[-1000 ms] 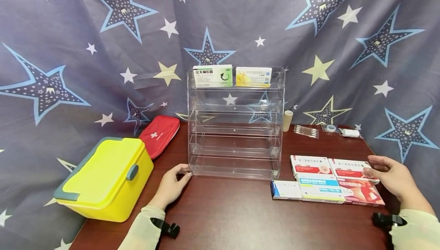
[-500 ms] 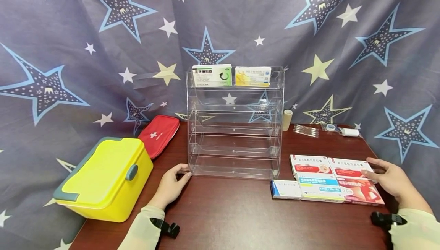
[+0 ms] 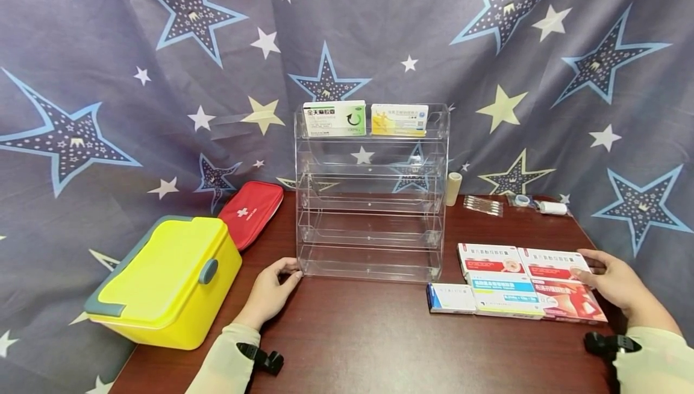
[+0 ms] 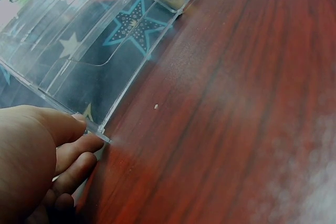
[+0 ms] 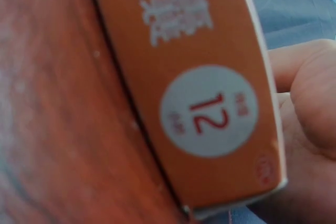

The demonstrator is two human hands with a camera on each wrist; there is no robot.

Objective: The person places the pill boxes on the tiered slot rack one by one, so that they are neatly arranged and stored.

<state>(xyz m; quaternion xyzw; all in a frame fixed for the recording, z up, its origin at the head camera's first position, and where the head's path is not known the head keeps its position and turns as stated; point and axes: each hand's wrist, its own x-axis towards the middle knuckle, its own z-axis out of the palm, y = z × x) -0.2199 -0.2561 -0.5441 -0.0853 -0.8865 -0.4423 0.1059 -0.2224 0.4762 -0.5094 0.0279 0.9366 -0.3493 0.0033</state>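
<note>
A clear tiered display rack [image 3: 370, 238] stands upright on the table. My left hand [image 3: 273, 293] is at its lower left corner; in the left wrist view, my thumb and fingers pinch the clear corner edge. On the rack's top tier stand a green-and-white medicine box [image 3: 334, 119] and a yellow-and-white one [image 3: 399, 120]. My right hand [image 3: 623, 282] holds the right end of a red-and-white medicine box [image 3: 549, 264], thumb over its face. Beside it lie a similar box [image 3: 490, 259], a blue-and-white one [image 3: 503, 296], a red one [image 3: 569, 302] and a small white-and-blue one [image 3: 452, 299].
To the left sit a yellow lidded case [image 3: 168, 285] and a red first-aid pouch [image 3: 251, 214]. Behind the rack's right side are a beige roll [image 3: 453, 189], a packet of swabs [image 3: 483, 206] and a white roll [image 3: 552, 208]. A star-patterned curtain [image 3: 368, 20] hangs behind the table.
My right hand has shifted very slightly left over the end of the red-and-white box. My left hand, the rack and the boxes have stayed in place.
</note>
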